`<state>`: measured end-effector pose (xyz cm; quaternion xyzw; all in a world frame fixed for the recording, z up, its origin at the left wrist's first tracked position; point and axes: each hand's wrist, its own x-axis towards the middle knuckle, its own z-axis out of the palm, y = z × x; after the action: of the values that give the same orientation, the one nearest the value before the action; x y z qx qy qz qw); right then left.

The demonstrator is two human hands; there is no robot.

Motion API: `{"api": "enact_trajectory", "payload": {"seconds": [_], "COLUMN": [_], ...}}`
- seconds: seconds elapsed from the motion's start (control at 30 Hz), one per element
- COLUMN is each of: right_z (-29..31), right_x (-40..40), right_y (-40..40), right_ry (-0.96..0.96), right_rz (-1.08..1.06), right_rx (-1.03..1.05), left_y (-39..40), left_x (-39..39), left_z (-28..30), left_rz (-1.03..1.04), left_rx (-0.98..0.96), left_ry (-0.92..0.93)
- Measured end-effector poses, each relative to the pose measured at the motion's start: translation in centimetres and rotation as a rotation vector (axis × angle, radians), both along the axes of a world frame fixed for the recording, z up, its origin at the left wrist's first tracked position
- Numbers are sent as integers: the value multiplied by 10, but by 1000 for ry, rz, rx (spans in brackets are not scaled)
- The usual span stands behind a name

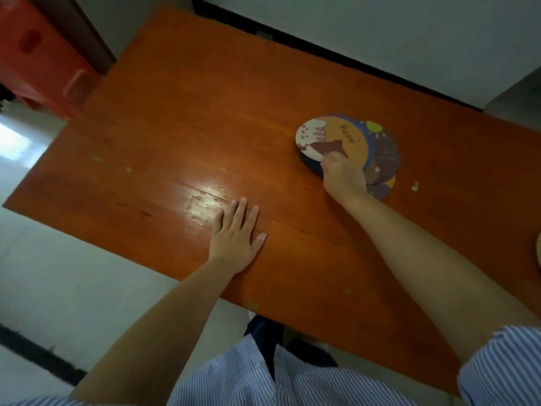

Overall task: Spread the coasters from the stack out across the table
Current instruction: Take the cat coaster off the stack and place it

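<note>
A loose stack of round coasters lies on the right part of the orange wooden table. The top coaster is orange with a white cat and the word "Meow". Below it show a dark blue one with a yellow sun and brownish ones fanned out to the right. My right hand pinches the near edge of the top coaster with thumb and fingers. My left hand lies flat on the table, palm down and fingers apart, well to the left of the stack.
A red plastic stool or crate stands off the table's far left corner. A pale round object peeks in at the right frame edge. The table surface has small chipped spots. The table's near edge runs just in front of my body.
</note>
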<state>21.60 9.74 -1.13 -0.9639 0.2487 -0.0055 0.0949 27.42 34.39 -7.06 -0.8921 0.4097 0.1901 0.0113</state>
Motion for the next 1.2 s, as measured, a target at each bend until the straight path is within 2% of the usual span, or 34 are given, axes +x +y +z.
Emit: {"api": "enact_trajectory", "payload": {"seconds": [0.07, 0.13, 0.23, 0.3, 0.37, 0.53, 0.77, 1.2], "right_z": [6, 10, 13, 12, 10, 9, 3, -22], "right_x": [-26, -66, -133, -175, -213, -297, -381, -426], "right_y": [4, 15, 36, 45, 46, 24, 5, 16], "right_ry": [-45, -41, -85, -100, -123, -207, -209, -207], "right_rz": [82, 186, 261, 276, 259, 145, 167, 213], "right_rx": [16, 47, 53, 85, 110, 119, 172, 116], "left_y": [-5, -17, -48, -68, -83, -112, -148, -129], "left_x": [1, -2, -27, -55, -88, -173, -251, -286], "left_z": [10, 25, 46, 54, 54, 43, 40, 42], "left_rz": [50, 179, 458, 595, 690, 667, 787, 440], "left_rx": [-58, -194, -378, -367, -328, -237, -302, -272], "left_ry": [21, 82, 410, 627, 735, 676, 576, 380]}}
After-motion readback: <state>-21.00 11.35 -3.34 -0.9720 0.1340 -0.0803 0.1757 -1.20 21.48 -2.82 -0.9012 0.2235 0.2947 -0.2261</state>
